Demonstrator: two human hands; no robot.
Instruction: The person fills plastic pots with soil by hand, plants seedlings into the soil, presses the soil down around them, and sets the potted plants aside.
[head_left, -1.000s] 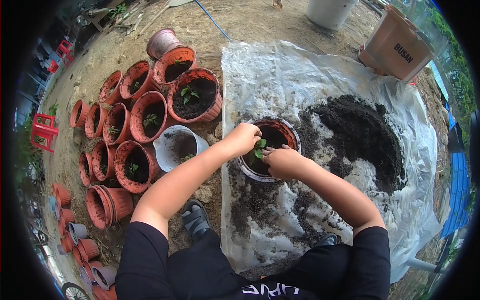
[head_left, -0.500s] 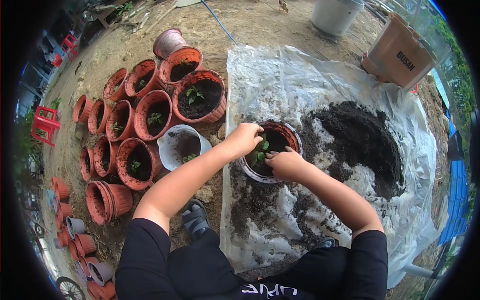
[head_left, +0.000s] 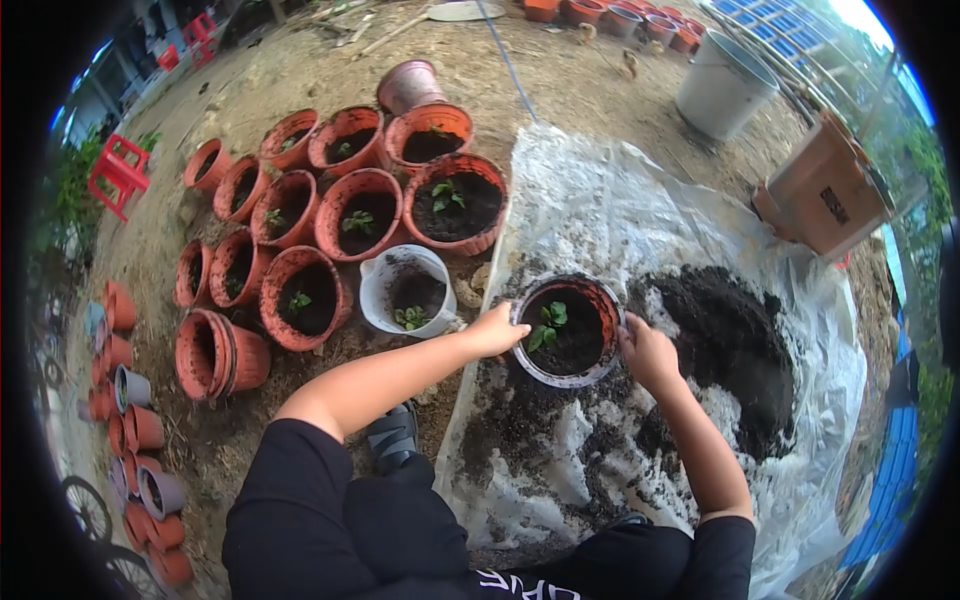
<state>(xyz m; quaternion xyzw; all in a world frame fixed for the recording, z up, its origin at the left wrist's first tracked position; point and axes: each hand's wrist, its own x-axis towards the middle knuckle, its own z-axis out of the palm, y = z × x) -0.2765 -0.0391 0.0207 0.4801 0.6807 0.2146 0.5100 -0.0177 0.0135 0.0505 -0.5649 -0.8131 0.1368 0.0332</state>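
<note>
A round pot (head_left: 567, 379) with a pale rim and reddish inner wall holds dark soil and a small green seedling (head_left: 547, 326). My left hand (head_left: 497, 330) is closed on the rim at the pot's left side. On the opposite side, my right hand (head_left: 648, 350) grips the rim with the fingers wrapped over it. The pot is over the plastic sheet (head_left: 580, 190), beside a heap of dark soil (head_left: 740, 350). Whether its base touches the sheet is hidden.
Left of the sheet stand several orange pots (head_left: 359, 214) with seedlings, a whitish pot (head_left: 407, 290) and stacked pots (head_left: 222, 353). A grey bucket (head_left: 726, 85) and a brown container (head_left: 828, 190) stand at the upper right. A red stool (head_left: 120, 176) is far left.
Both hands have moved from around the seedling inside the pot to opposite sides of its rim. The view has shifted, showing more pots at the top.
</note>
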